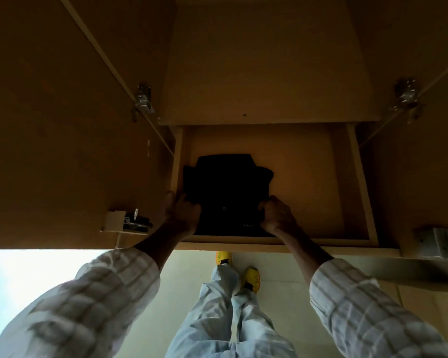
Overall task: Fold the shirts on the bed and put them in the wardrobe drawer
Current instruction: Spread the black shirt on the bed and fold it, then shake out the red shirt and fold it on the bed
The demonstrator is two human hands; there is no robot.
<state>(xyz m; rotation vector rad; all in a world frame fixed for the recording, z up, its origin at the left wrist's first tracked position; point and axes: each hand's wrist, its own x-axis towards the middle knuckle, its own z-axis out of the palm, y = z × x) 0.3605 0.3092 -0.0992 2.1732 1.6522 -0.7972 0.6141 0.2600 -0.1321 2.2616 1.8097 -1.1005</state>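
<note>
Near: checked sleeves reach forward. The left hand (pixel 183 210) and right hand (pixel 277 214) grip opposite sides of a folded dark shirt (pixel 228 192) lying in the open drawer (pixel 308 177). The placing step looks nearly done; the bed is unseen.

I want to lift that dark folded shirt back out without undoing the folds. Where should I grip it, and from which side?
Grip the folded shirt at its two side edges near the drawer's front rail, reaching over the rail, where the left hand and right hand sit. It lies flat, so both sides likely need support.
</note>
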